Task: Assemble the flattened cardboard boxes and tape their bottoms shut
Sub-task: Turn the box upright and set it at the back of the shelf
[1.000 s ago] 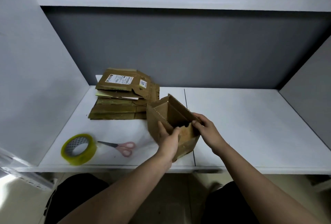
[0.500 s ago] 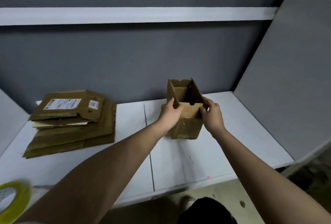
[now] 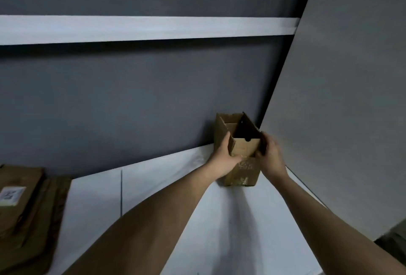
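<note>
A small brown cardboard box [image 3: 242, 171] stands upright with its top flaps open, in the far right corner of the white table [image 3: 158, 186]. My left hand [image 3: 222, 158] grips its left side, thumb against the front face. My right hand [image 3: 271, 157] grips its right side. Clear tape glints on the box's front. A stack of flattened cardboard boxes [image 3: 26, 213] lies at the left edge of the view, one with a white label.
A dark grey back wall [image 3: 131, 103] with a white shelf edge [image 3: 131, 29] rises behind the table. A light grey side panel [image 3: 342, 99] stands close on the right, right beside the box. A seam [image 3: 121, 191] runs across the tabletop.
Both hands have carried the box from the table's front middle to the far right corner. My view has swung right, so the tape roll and scissors have left the frame.
</note>
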### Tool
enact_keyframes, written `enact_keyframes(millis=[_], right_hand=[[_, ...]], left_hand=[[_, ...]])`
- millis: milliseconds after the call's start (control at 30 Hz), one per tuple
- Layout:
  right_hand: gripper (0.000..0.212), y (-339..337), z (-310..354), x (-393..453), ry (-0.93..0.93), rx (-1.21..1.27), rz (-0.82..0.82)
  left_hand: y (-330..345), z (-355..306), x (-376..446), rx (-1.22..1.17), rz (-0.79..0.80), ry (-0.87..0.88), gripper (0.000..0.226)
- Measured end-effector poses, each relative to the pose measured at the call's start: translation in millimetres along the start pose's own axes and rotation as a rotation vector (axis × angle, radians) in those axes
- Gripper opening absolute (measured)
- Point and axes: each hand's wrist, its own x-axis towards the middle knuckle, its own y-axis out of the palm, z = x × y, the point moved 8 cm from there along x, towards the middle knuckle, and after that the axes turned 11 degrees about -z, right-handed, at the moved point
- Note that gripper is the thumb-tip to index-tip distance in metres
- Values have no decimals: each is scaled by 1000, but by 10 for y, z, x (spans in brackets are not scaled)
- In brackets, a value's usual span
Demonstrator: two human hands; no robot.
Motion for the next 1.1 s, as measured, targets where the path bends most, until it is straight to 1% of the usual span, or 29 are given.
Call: enact_keyframes(millis=[100,233,333,400,500,567,600,700,833,933,1000,1067,1100], right_hand=[[70,18,-194,230,-16,1,20],[81,20,-406,491,-74,-190,1],[82,61,-559,655,-89,-298,-11],[77,87,-608,750,-88,-329,-53],[68,149,-662,880,-105,-412,-128],[70,194,-679,949,-103,-478,-142],[72,219,-701,978,-79,-477,-137],[78,314,-732,1032,4,-367,-96],[83,343,-763,1054,34,-254,-69],[87,318,-802,1056,38,-205,-1],[88,281,-780,1039,40,-200,38],[85,204,-731,1014,43,-259,45],[82,137,-679,987,38,-306,22]], left_hand=[[180,34,263,-33,56,-17,94],[412,65,503,-71,110,-21,93],[522,91,657,-84,65,9,82],[559,98,746,-89,41,36,75],[597,84,852,-77,40,47,73],[595,66,908,-52,35,57,74],[593,60,924,-34,35,61,74],[600,63,977,37,61,70,77],[625,17,1023,155,111,84,76],[643,-55,1032,189,132,102,79],[624,-116,980,180,141,115,77],[518,-176,915,197,98,140,72],[421,-202,872,232,63,156,69]])
